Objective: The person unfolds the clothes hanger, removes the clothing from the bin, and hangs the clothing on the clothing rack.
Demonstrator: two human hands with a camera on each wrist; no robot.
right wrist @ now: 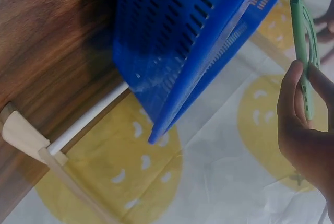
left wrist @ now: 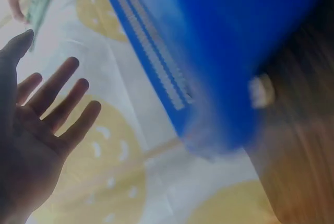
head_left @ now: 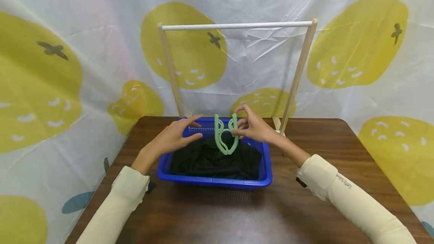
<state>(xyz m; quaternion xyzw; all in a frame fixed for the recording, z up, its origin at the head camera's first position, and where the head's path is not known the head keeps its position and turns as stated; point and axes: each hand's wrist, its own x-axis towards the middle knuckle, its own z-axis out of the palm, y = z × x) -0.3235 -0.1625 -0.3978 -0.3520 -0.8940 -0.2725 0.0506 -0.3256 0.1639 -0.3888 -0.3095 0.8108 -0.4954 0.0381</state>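
Head view: your right fingers [head_left: 240, 132] pinch the green hanger [head_left: 217, 131] over the blue basket [head_left: 217, 180]; your left fingers [head_left: 190, 120] are extended, released.

The hanger [head_left: 217, 132] is green — basket [head_left: 213, 180] blue (backdrop [head_left: 264, 59] yellow-patterned)

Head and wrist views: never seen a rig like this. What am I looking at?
No robot here, just a person's bare left hand and right hand. The wide picture comes from a head-worn camera looking forward and down; the other two come from cameras on each wrist. On the brown table sit a blue basket holding black cloth and, behind it, a rack. The right hand pinches a green folded hanger; the left is open beside it, not touching.
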